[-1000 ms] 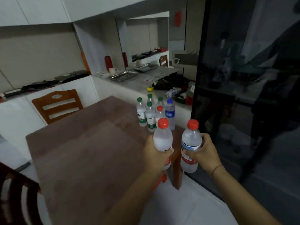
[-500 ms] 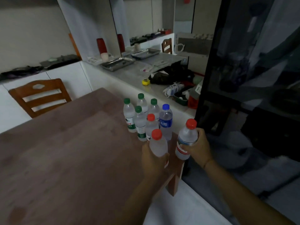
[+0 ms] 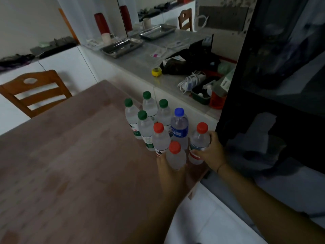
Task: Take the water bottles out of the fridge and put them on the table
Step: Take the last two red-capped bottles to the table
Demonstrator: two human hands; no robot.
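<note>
Now: left hand (image 3: 171,173) wrapped round a red-capped bottle (image 3: 175,157), right hand (image 3: 213,154) wrapped round a second bottle (image 3: 199,140). Both are upright at the table (image 3: 70,155) corner, beside six standing bottles (image 3: 146,125). Advice: seat each base flat, in from the edge, clear of neighbours, before loosening fingers.

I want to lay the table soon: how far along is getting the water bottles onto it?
Done: six stand grouped on the table: four green-capped bottles, a blue-capped bottle and a red-capped bottle. In hand: the left hand grips a second red-capped bottle, the right hand a third red-capped bottle, both beside the group. Left: release both. The fridge front is dark, so any bottles inside cannot be seen.
</note>
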